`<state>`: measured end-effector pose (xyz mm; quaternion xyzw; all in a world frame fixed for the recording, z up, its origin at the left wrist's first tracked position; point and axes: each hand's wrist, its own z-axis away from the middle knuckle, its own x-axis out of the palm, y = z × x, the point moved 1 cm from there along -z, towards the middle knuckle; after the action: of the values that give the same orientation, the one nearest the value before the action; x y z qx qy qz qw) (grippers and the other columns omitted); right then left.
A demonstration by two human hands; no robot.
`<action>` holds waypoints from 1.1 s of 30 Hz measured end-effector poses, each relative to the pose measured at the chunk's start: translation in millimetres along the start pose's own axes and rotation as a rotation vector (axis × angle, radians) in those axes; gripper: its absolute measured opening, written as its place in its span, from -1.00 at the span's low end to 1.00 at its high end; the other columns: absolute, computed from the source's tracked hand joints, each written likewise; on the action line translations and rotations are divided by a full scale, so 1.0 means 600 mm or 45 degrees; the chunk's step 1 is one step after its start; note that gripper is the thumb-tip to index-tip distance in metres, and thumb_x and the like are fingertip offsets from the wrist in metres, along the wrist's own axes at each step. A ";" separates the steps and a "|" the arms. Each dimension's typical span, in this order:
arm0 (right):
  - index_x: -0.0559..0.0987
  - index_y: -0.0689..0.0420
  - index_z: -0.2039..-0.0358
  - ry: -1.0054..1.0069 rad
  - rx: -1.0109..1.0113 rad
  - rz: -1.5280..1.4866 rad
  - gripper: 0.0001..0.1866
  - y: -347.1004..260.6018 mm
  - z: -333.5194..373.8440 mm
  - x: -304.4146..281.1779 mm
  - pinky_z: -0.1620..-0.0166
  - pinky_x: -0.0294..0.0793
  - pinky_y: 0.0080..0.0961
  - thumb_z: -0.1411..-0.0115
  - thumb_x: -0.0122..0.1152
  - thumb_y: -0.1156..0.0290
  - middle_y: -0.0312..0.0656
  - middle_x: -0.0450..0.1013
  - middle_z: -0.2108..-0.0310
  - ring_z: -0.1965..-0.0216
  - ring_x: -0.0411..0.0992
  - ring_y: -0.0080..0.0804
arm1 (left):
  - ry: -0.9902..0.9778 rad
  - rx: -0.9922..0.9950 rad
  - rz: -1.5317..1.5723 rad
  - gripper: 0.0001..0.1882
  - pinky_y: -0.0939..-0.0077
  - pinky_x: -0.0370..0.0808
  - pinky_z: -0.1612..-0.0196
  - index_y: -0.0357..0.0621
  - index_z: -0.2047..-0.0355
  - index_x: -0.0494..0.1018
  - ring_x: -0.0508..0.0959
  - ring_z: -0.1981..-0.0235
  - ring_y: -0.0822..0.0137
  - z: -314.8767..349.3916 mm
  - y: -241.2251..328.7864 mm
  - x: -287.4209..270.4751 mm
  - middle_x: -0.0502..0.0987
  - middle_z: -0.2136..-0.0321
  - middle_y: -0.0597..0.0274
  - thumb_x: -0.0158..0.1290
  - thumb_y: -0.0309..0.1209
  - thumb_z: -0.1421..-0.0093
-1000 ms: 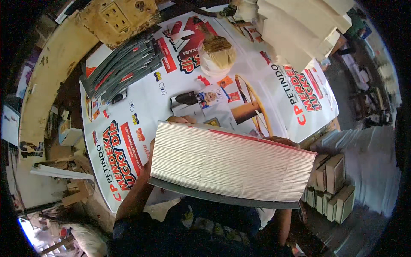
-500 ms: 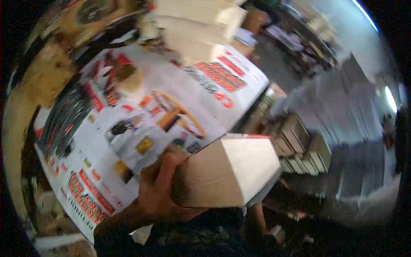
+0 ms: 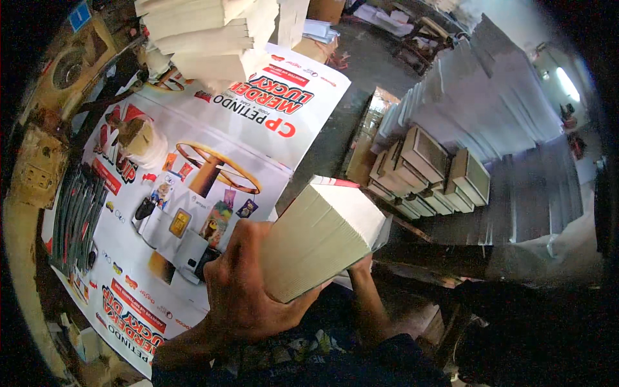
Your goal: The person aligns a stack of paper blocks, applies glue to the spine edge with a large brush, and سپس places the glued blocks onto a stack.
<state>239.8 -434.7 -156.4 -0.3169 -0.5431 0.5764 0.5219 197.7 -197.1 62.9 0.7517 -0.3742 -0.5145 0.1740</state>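
A thick book [image 3: 316, 242] with cream page edges and a strip of red along its top edge is held up in front of my body, tilted. My left hand [image 3: 248, 280] wraps around its left end, fingers closed on it. At the lower right side, my right hand [image 3: 362, 264] supports the book from beneath; most of its fingers are hidden behind the block. Below and beyond the book lies a large printed poster sheet [image 3: 258, 151] spread over the work surface.
On the poster rest a bundle of dark strips [image 3: 77, 222] and a whitish roll [image 3: 143, 147]. Cream paper blocks [image 3: 200, 35] are piled at the far side. To the right stand stacked thick books [image 3: 425, 155] and tall stacks of sheets [image 3: 483, 97]. A wooden board with sockets [image 3: 40, 169] edges the left.
My view has shifted, so the poster and the stacks sit further left in the picture. The book has tilted more upright, and more of my right forearm shows. Both hands still hold it.
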 end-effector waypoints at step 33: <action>0.40 0.23 0.01 0.106 -0.335 0.639 -0.20 -0.305 0.067 0.182 0.26 0.58 -0.15 0.15 0.58 0.07 0.11 0.56 0.25 0.28 0.58 0.11 | 0.405 -1.169 1.000 -0.43 0.21 0.50 -0.08 -0.31 -0.17 0.31 0.53 0.00 0.14 0.181 -0.372 -0.039 0.48 -0.03 0.00 0.13 -0.28 -0.22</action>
<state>221.6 -367.8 49.4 -0.5298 -0.4960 0.5985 0.3393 180.9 -19.1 -111.0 0.4741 -0.3327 -0.4023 0.7090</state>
